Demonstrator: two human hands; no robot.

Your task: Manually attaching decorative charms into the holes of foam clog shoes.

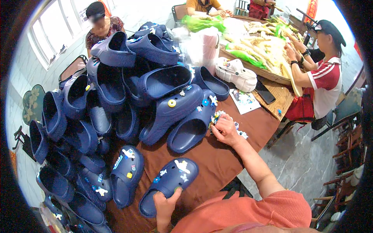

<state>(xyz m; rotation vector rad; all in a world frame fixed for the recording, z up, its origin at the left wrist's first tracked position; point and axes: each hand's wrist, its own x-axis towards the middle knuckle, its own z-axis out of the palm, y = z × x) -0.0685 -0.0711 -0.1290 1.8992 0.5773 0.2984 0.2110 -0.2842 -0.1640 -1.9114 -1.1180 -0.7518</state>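
My left hand (165, 204) grips a navy clog (169, 184) by its opening, thumb along the rim, just above the brown tablecloth. White, light-blue and blue charms sit on the clog's top, among bare holes. Farther off, my right hand (225, 130) has its fingers curled at a small heap of colourful shoe charms (218, 115); whatever is between the fingertips is hidden. Beside that hand lies a decorated navy clog (190, 128). Another navy clog (127, 176), with white and yellow charms, rests left of the held one.
A high pile of navy clogs (105, 85) covers the left and back of the brown-covered table (217, 167). Behind my right hand are a printed white card (244, 101), a white clog (236, 73) and a black phone (265, 92). Other people (322, 73) sit around the far table.
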